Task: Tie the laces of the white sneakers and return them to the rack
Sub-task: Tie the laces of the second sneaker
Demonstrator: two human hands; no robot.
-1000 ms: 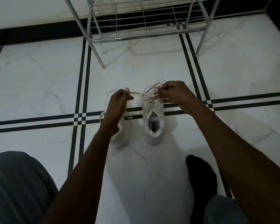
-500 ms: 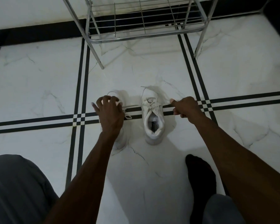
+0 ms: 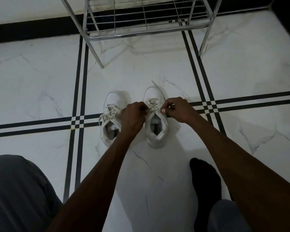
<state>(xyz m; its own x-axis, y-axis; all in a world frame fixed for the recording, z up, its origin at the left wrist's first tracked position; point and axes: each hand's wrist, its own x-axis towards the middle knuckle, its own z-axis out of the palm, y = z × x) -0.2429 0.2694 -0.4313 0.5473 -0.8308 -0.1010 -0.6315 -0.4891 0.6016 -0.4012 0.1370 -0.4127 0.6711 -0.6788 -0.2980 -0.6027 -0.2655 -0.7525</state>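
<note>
Nearest to you, your grey-clad knee [image 3: 15, 190] fills the lower left and your black-socked foot [image 3: 205, 181] rests on the floor [image 3: 40, 81] at the lower right, with both forearms reaching out between them. Your left hand [image 3: 134, 114] and right hand [image 3: 177, 109] sit on either side of the right sneaker [image 3: 156, 118], each pinched shut on a strand of its laces [image 3: 151, 104] just above the tongue; how far the knot has formed is hidden between your fingers. The left sneaker [image 3: 111, 118] stands just beside it, its own laces [image 3: 107, 115] lying loose and splayed across the tongue, so by my reading it is not tied. Beyond the shoes, well apart from them, the metal rack [image 3: 147, 19] stands with its lowest shelf bare. The risk here is a slack knot: if you pull unevenly or let one strand slip, the bow could loosen when you lift the shoe. The trailing lace ends of the left sneaker could also snag the rack's wires.
</note>
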